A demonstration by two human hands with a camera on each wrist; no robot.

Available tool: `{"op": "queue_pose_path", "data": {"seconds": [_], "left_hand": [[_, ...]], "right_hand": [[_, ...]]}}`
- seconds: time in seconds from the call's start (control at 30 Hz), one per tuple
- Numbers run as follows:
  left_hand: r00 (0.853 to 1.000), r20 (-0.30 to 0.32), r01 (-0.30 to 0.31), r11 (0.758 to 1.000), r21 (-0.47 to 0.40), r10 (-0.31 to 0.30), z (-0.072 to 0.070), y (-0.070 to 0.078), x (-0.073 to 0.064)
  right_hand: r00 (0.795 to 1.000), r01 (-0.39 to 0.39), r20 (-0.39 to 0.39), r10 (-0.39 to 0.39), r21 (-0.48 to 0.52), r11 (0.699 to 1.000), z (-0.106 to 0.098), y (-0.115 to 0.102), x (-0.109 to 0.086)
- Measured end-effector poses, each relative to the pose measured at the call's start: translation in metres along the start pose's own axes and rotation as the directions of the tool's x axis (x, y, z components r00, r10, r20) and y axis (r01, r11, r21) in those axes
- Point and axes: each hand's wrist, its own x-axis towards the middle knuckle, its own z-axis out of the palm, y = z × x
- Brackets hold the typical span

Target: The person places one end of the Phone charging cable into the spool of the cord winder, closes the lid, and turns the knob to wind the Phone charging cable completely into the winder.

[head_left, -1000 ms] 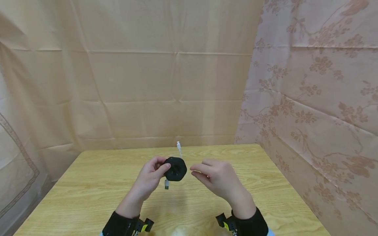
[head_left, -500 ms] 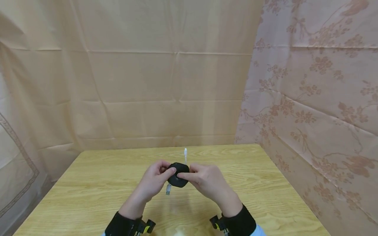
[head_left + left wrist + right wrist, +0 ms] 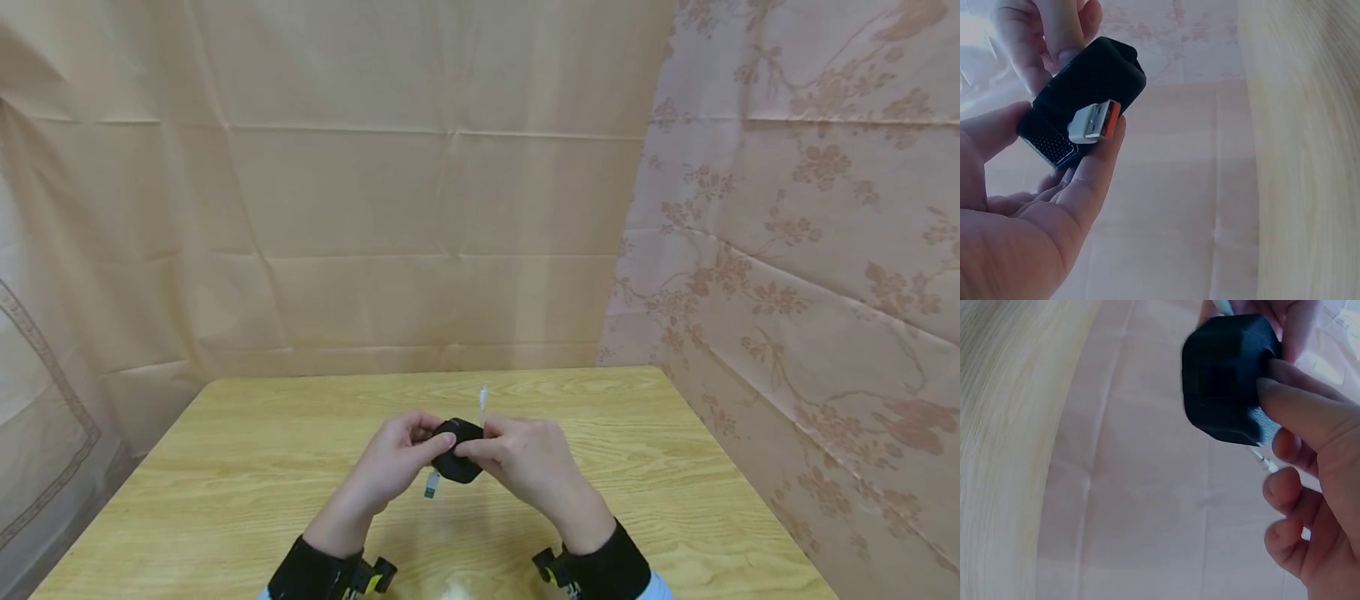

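Both hands hold a black, roughly hexagonal cable winder (image 3: 461, 471) above the table. My left hand (image 3: 392, 467) grips its left side, thumb on the near face and fingers behind. From the right, my right hand (image 3: 534, 465) pinches it, with the thumb near the middle of the face. A white USB plug (image 3: 1092, 122) with an orange inside pokes out at the winder's lower left. On the far side rises a slim white connector (image 3: 483, 400), also visible as a white cable end (image 3: 1266, 462) below the winder in the right wrist view. The cable inside is hidden.
A light wood-grain table (image 3: 247, 467) lies under the hands. Beige cloth (image 3: 360, 208) hangs behind it, and flowered pink cloth (image 3: 795, 250) hangs along the right. Black bands with small cameras sit on both wrists.
My right hand, apart from the winder a second ago, has come left and now pinches it. The winder has shifted slightly right and down, tilting, still in the left hand.
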Motion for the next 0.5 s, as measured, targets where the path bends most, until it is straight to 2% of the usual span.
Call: {"op": "queue_pose_path", "data": {"seconds": [0.17, 0.4, 0.5], "left_hand": [[0.999, 0.047, 0.017, 1.000, 0.001, -0.017, 0.0007, -0.0038, 0.0012], [0.995, 0.095, 0.036, 0.996, -0.081, -0.028, -0.0017, -0.0021, -0.0002], [0.993, 0.116, 0.041, 0.996, -0.084, -0.031, -0.0018, 0.0000, -0.0004]], "right_hand": [[0.999, 0.028, 0.035, -0.030, 0.040, 0.999, -0.0012, 0.0003, -0.0010], [0.999, 0.039, 0.005, -0.039, 0.019, 0.999, 0.0001, 0.0031, -0.0016], [0.998, 0.058, 0.010, -0.058, 0.028, 0.998, -0.0003, 0.0052, -0.0018]]}}
